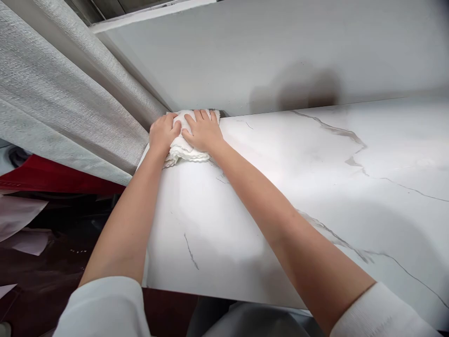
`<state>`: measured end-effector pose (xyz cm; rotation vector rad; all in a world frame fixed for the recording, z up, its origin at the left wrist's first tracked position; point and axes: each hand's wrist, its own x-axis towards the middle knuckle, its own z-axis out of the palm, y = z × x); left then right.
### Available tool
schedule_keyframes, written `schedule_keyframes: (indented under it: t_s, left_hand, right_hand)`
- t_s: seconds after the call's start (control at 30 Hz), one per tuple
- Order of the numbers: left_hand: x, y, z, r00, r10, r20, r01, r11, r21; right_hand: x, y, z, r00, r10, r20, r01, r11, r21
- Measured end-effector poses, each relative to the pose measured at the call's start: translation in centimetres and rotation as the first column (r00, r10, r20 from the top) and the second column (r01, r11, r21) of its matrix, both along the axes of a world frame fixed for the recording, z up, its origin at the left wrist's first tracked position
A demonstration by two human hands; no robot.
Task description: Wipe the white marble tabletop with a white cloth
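A folded white cloth [191, 153] lies bunched on the white marble-patterned tabletop [242, 210], in the far left corner against the wall. Over the cloth's left side my left hand [163, 133] is closed, its thumb pointing inward and some of its fingers hidden. My right hand [203, 131] presses on the cloth from above, fingers spread and flat, close beside the left one. Both arms reach straight forward across the surface.
A pale textured curtain [70, 89] hangs along the left edge of the tabletop. Behind stands a grey-white wall [228, 56] with a shadow on it. Low on the left are a red item [59, 175] and loose white sheets [21, 215] over a dark floor.
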<state>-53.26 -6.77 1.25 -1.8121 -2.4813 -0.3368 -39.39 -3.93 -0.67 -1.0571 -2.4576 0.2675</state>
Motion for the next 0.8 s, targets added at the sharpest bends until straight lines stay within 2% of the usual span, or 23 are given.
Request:
schedule_keyframes:
  t_s: [0.2, 0.47, 0.63, 0.8]
  left_hand:
    - [0.9, 1.3, 0.0, 0.998, -0.063, 0.001, 0.063, 0.998, -0.024]
    - [2.7, 2.1, -1.6, 0.983, -0.181, -0.006, 0.181, 0.979, 0.095]
    - [4.4, 0.4, -1.5, 0.970, -0.243, 0.009, 0.241, 0.965, 0.102]
    - [6.0, -2.3, -1.2, 0.948, -0.316, 0.028, 0.312, 0.944, 0.103]
  right_hand:
    - [1.2, 0.8, -0.2, 0.999, -0.032, 0.022, 0.033, 0.999, -0.010]
    - [4.1, 0.6, -0.8, 0.997, -0.075, -0.002, 0.075, 0.997, 0.016]
    - [5.6, -1.2, -1.0, 0.994, -0.106, -0.029, 0.107, 0.993, 0.041]
    - [7.2, -4.6, -1.1, 0.986, -0.167, -0.008, 0.167, 0.984, 0.068]
